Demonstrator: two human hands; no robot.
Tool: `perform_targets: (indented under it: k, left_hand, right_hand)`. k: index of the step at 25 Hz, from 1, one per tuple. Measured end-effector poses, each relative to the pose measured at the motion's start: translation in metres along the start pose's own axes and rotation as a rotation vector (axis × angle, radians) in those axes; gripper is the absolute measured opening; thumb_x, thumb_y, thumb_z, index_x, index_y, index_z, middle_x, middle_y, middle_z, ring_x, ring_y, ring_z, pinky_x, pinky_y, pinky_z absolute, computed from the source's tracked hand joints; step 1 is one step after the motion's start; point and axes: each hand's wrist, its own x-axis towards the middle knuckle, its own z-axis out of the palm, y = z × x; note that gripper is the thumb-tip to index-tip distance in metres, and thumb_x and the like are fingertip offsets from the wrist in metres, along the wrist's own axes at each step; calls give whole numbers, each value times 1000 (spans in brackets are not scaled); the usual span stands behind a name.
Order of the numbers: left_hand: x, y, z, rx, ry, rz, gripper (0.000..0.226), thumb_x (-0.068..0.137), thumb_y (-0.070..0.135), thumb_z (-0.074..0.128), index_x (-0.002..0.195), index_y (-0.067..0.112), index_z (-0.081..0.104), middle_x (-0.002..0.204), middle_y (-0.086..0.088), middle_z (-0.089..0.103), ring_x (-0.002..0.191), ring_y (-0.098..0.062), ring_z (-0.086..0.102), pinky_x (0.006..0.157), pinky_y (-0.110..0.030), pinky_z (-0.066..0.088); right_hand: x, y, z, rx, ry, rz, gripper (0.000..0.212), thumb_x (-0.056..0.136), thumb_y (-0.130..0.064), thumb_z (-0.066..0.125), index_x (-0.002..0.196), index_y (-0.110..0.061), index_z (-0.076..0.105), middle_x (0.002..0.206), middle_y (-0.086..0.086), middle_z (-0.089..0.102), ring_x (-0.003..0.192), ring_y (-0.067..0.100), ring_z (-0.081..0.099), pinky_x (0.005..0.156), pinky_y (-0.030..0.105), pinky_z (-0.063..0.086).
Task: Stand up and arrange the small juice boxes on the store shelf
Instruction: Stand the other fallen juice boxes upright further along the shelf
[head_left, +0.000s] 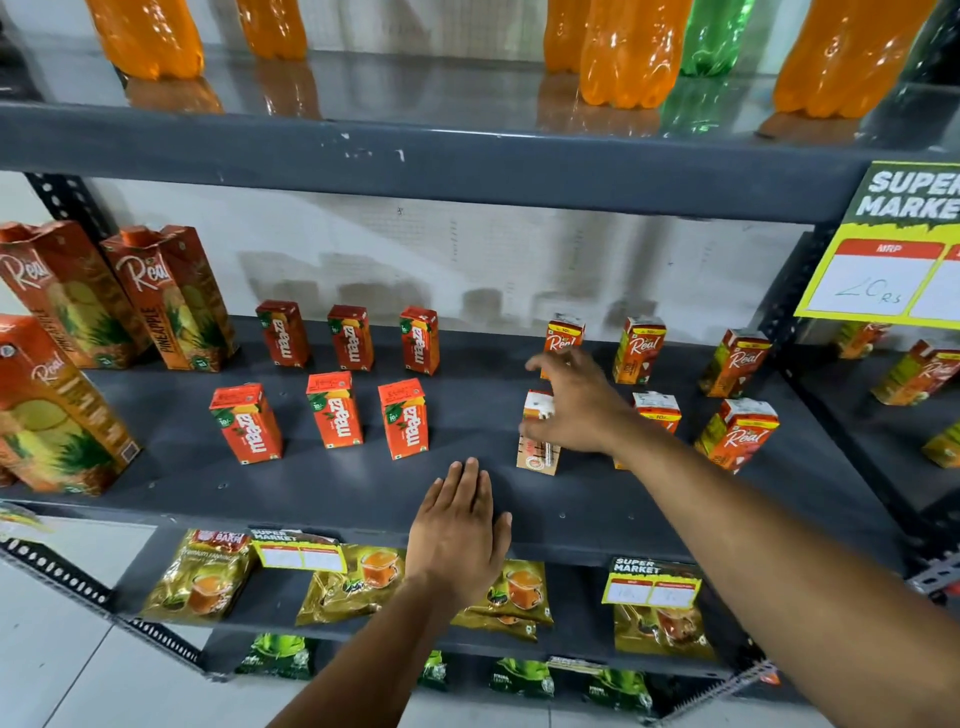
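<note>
Nearest, left hand (457, 535) flat and empty, fingers together, palm down at the near edge of the dark grey metal shelf (322, 488). Farther right, right hand (576, 405) reaching in, fingers loosely spread around the pale-backed small juice box (537, 441), upright but turned back-out; firm grip not clear. Left of it, six red Maaza cartons (335, 410) upright in two rows. Step in hand, seemingly: squaring this box. Next, likely: turning its label forward, in line with neighbouring orange Real cartons (737, 431).
</note>
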Motion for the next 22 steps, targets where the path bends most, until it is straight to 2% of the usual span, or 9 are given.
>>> perform_targets:
  k: [3,5,8,10,12,14,17,20,22]
  left_hand:
    - [0,0,1,4,-1,-3,75,90,49,0,146,4,20,158,-15,16,145,-27,9,117,-39,9]
    - [0,-1,1,2,-1,-6,74,91,49,1,146,4,20,158,-15,16,145,-27,10,117,-40,10]
    - [0,0,1,-2,2,-8,74,91,49,2,146,4,22,157,-15,18,144,-28,12,117,-40,11]
    - [0,1,0,-5,6,-6,74,91,49,2,145,4,23,157,-16,19,144,-28,12,117,-40,11]
    - [-1,1,-1,-2,8,-5,75,90,49,0,146,4,21,157,-15,17,144,-27,11,117,-39,9]
    - [-1,1,-1,-1,5,-7,76,89,49,-1,146,5,20,158,-14,16,145,-27,9,117,-39,9]
    - [0,1,0,-8,10,-9,74,91,49,3,145,4,25,156,-16,21,144,-28,13,117,-40,12]
    - [0,0,3,-18,19,-14,72,93,48,7,143,3,31,154,-17,26,143,-29,18,116,-41,15]
    - [1,0,3,-17,21,-15,72,92,48,7,143,3,31,154,-16,26,143,-28,17,116,-40,15]
  right_hand:
    - [-1,-6,-32,-208,-411,-198,78,77,-11,73,143,-30,37,157,2,18,144,22,21,113,33,27]
    - [0,-12,-43,-327,-504,-291,66,83,-1,64,143,-23,43,156,3,29,143,21,27,113,30,25]
    - [6,-19,-46,-411,-487,-402,43,85,-1,59,126,-14,59,132,6,58,122,25,52,103,43,44]
    - [13,-19,-45,-511,-462,-417,32,83,-11,65,115,-13,63,116,7,64,107,27,60,89,47,52]
    - [18,-18,-42,-615,-372,-349,32,81,-33,70,105,-14,65,100,6,66,90,26,64,72,40,55]
    - [19,-18,-41,-658,-290,-209,47,82,-54,63,104,-12,63,94,6,66,80,24,62,62,33,49]
    - [18,-13,-33,-626,-224,-62,58,85,-65,47,114,-16,59,101,6,65,84,24,59,66,33,48]
    - [12,-8,-28,-635,-163,-9,61,85,-70,40,97,-16,65,81,0,60,78,22,59,68,32,51]
    - [9,-4,-27,-593,-100,14,57,87,-66,41,87,-14,63,78,0,60,76,21,59,70,35,53]
